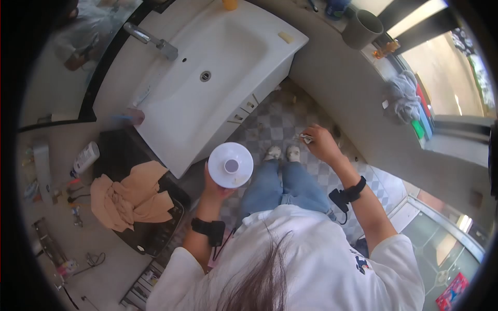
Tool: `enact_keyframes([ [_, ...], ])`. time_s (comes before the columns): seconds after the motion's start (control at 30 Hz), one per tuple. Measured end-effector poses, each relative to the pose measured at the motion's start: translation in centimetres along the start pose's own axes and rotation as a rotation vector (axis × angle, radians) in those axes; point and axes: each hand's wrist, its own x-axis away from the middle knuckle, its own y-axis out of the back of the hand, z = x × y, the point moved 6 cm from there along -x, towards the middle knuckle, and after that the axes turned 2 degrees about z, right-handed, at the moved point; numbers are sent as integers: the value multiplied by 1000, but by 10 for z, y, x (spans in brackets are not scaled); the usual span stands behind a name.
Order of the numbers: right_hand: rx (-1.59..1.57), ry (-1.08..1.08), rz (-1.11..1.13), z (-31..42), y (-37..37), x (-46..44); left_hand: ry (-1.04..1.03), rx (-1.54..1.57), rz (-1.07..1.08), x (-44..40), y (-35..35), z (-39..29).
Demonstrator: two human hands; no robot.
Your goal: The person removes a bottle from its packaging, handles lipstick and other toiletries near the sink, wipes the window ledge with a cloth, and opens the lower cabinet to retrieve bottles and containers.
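Note:
My left hand [215, 187] holds a round white object [239, 154] from below and from its left side; a short tube with a greyish centre stands in its middle. Out to the right, my right hand [322, 143] is closed on a small whitish item [307, 138], too small to name. Both hands are in front of my body, above the tiled floor [275, 119], and well apart from each other. The white washbasin [181, 109] lies beyond my left hand.
A chrome faucet [165, 49] is on the basin. Peach cloth [132, 194] lies on a black appliance [155, 237] at left, near a white bottle [86, 158]. A dark cup [362, 29] and grey cloth [403, 97] are on the windowsill at right.

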Motion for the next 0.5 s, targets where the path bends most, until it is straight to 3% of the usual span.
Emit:
enact_keyframes([
  [0.03, -13, 68, -14, -11, -17, -18, -97, 48, -151, 8, 28, 5],
  [0.1, -43, 147, -7, -34, -53, -54, -178, 73, -213, 27, 55, 23],
  [0.17, 36, 115, 167, -61, -98, -92, -258, 76, -323, 53, 86, 38],
  [0.2, 30, 123, 176, -70, -114, -108, -307, 155, -250, 65, 110, 54],
  [0.27, 120, 77, 264, -87, -152, -139, -362, 34, -125, 84, 79, 72],
  [0.3, 112, 83, 275, -97, -169, -155, -284, 345, 42, 87, 49, 84],
  [0.33, 160, 98, 255, -106, -186, -169, -310, 405, 60, 97, 52, 97],
  [0.4, 204, 119, 237, -116, -218, -197, -420, 354, 46, 126, 74, 130],
  [0.47, 208, -118, 265, -134, -245, -223, -472, 352, -195, 137, 62, 143],
  [0.5, 206, -110, 280, -135, -254, -229, -494, 350, -264, 144, 64, 150],
])
